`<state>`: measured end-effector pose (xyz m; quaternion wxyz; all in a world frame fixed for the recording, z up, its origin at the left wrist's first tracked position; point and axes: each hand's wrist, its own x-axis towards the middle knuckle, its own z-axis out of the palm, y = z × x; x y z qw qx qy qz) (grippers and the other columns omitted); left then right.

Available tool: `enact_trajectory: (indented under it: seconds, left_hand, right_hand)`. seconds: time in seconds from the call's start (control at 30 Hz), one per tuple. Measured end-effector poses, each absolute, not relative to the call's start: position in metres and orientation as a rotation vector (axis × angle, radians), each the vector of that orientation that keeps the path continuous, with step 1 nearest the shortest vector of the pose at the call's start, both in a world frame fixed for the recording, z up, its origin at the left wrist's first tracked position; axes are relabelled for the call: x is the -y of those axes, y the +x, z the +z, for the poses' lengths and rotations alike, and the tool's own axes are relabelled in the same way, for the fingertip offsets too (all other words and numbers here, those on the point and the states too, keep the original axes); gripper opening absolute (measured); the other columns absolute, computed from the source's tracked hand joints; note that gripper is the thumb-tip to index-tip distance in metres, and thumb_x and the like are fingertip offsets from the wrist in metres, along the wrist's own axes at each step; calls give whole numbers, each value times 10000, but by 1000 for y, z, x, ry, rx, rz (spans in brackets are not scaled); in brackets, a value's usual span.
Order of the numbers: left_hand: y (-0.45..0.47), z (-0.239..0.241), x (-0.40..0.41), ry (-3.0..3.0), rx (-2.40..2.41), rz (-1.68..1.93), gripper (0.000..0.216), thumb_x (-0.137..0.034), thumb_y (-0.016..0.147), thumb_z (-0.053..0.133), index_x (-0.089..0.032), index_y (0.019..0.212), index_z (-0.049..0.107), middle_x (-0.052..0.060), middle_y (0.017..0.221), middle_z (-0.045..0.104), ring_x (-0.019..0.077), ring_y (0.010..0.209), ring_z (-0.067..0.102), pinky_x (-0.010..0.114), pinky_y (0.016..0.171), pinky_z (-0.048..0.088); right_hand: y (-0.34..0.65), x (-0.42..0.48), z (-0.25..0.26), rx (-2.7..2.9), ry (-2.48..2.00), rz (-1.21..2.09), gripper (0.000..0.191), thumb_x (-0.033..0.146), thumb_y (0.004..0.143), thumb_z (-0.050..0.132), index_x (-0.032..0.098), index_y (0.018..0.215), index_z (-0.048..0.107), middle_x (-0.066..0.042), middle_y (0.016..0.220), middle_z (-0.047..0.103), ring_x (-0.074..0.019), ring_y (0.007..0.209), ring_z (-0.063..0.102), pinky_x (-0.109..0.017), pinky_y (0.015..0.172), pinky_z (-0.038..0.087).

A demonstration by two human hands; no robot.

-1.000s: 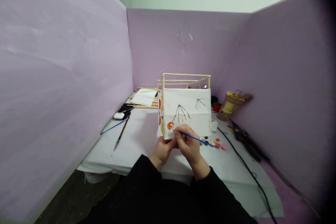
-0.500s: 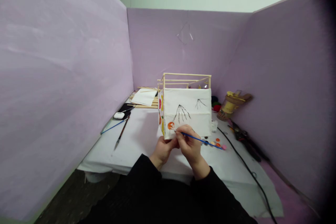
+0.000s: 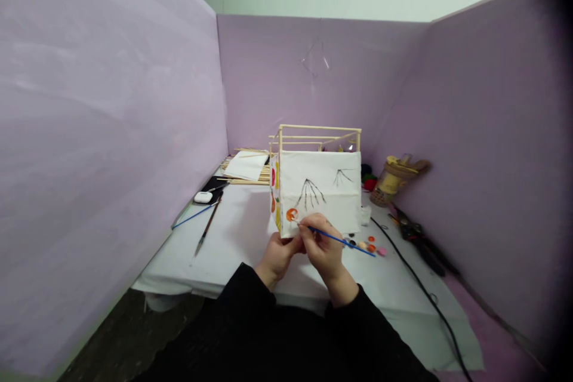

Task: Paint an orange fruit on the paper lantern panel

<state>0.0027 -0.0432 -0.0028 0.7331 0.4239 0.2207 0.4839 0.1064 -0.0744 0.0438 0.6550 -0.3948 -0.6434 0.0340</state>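
A box-shaped lantern frame of thin wooden sticks, covered with white paper or cloth, is held up over the table. Its front bears black branching lines and an orange round patch; colourful shapes show on its left side. My left hand grips its lower left edge from below, the fingertips partly hidden. Pinched in my right hand is a blue paintbrush, its tip at the orange patch. Several small paint pots stand right of my right hand.
On the white-covered table at left lie a brown brush, another blue brush, a white case and wooden sticks with white sheets. At right are a yellow-brown cup, pliers and a black cable. Purple panels surround the table.
The brush's rear end has swung slightly left and down, away from the pink pot, while its tip stays by the orange patch. The lantern frame has shifted very slightly right.
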Motion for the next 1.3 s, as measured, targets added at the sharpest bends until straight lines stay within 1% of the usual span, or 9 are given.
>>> enact_trajectory:
  seconds: [0.17,0.53,0.7,0.9,1.17,1.3]
  left_hand:
    - [2,-3,43,927,-467,1060,352,-348,680,772,-107,928,710,56,735,693,162,671,611,311,697,489]
    - [2,-2,43,942,-515,1042,404,-406,645,785,-99,900,719,68,712,697,191,689,631,328,700,491]
    - [2,-1,43,939,-493,1048,394,-395,650,784,-107,909,716,62,719,694,177,671,619,322,693,486]
    - [2,-2,43,963,-488,1044,378,-384,676,766,-96,913,708,66,717,683,163,644,598,301,649,483]
    - [2,-3,43,943,-481,1053,381,-382,662,778,-103,913,710,59,714,684,169,659,609,319,689,491]
    - [2,-3,42,955,-476,1048,354,-374,668,775,-104,891,717,40,660,662,157,632,599,321,708,487]
  right_hand:
    - [107,74,43,1451,-891,72,92,142,819,561,215,851,607,-10,732,585,-154,685,565,-310,645,472]
    - [107,74,45,1460,-913,80,86,152,819,556,215,844,610,-12,726,581,-153,679,561,-310,639,470]
    - [107,74,43,1454,-927,76,81,148,819,557,214,836,601,-8,722,573,-152,678,558,-308,645,467]
    - [107,74,44,1455,-924,68,88,137,817,556,214,830,595,-4,725,566,-147,676,552,-299,640,460]
    - [108,74,44,1473,-911,77,92,134,814,554,214,832,596,-3,718,559,-148,670,547,-303,635,455]
    - [108,76,45,1473,-914,82,92,133,815,547,214,826,591,-1,711,548,-146,660,536,-300,626,446]
